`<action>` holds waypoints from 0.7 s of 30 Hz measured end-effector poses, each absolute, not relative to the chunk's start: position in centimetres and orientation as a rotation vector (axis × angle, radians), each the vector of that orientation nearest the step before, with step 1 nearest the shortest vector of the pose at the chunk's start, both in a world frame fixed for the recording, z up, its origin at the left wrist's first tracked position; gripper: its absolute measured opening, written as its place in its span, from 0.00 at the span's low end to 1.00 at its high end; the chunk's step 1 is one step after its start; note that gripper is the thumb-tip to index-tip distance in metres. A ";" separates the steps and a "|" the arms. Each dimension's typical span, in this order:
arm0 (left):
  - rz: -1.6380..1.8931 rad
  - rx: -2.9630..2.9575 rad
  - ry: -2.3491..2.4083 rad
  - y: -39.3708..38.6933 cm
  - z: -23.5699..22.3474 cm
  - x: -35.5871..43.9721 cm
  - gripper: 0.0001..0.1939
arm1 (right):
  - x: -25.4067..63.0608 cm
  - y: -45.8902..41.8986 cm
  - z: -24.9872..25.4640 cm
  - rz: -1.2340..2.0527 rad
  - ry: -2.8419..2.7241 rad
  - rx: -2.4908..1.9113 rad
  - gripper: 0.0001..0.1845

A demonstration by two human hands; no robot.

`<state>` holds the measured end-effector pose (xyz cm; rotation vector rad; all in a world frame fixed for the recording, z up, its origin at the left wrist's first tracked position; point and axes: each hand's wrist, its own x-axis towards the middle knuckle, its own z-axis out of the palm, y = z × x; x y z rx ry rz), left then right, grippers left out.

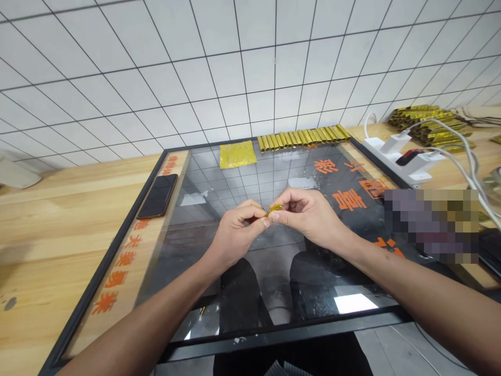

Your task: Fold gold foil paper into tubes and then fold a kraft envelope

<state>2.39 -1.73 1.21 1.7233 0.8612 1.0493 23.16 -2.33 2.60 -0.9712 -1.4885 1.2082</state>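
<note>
Bare forearms (pixel 144 313) come in from both bottom corners of the head view and meet above the middle of a black-framed glass panel (pixel 102 261); the left hand (pixel 238 235) is curled, its thumb and fingertips closed toward the right hand (pixel 309 214), which is also curled into a pinch; between their fingertips sits a small gold foil piece (pixel 275 210), gripped by both hands and held just above the glass, with most of it hidden by the fingers; its exact shape is too small to tell. Beyond the hands, a neat row of gold foil tubes (pixel 303 138) lies side by side along the far edge of the panel, and a flat yellow-gold foil sheet (pixel 238 154) lies just left of that row; orange printed characters (pixel 348 198) show on the right of the panel, and more run down a pale strip (pixel 117 282) along its left side; a black smartphone (pixel 157 196) lies on that strip, well apart from the hands; a wooden counter (pixel 58 224) carries the panel; to the right, on the counter, stands a white power strip (pixel 395 156) with white cables (pixel 457 151), and behind it lies a heap of gold foil tubes (pixel 428 125); a pixelated patch (pixel 430 224) hides part of the right side; white tiles (pixel 250 68) cover the wall behind.
</note>
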 end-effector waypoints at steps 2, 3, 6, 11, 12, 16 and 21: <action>1.053 1.730 0.855 -1.8 1.2 2.5 0.08 | 23.2 -2.4 2.7 1.208 -1.487 -0.979 0.18; 1.055 1.737 0.855 -1.8 1.2 2.5 0.08 | 23.3 -2.4 2.7 1.208 -1.488 -0.980 0.18; 1.059 1.771 0.867 -2.0 1.2 2.5 0.08 | 23.3 -2.5 2.9 1.204 -1.496 -0.977 0.18; 1.041 1.854 0.936 -2.5 1.3 2.8 0.08 | 23.3 -2.5 2.8 1.201 -1.498 -0.996 0.18; 1.044 1.871 0.956 -2.6 1.3 2.9 0.08 | 23.3 -2.5 2.8 1.201 -1.505 -1.004 0.18; 1.049 1.914 0.967 -2.7 1.4 3.0 0.12 | 23.2 -2.6 2.8 1.193 -1.571 -1.059 0.15; 0.993 1.738 0.928 -2.2 1.4 2.6 0.13 | 23.2 -2.3 3.0 1.227 -1.594 -1.042 0.09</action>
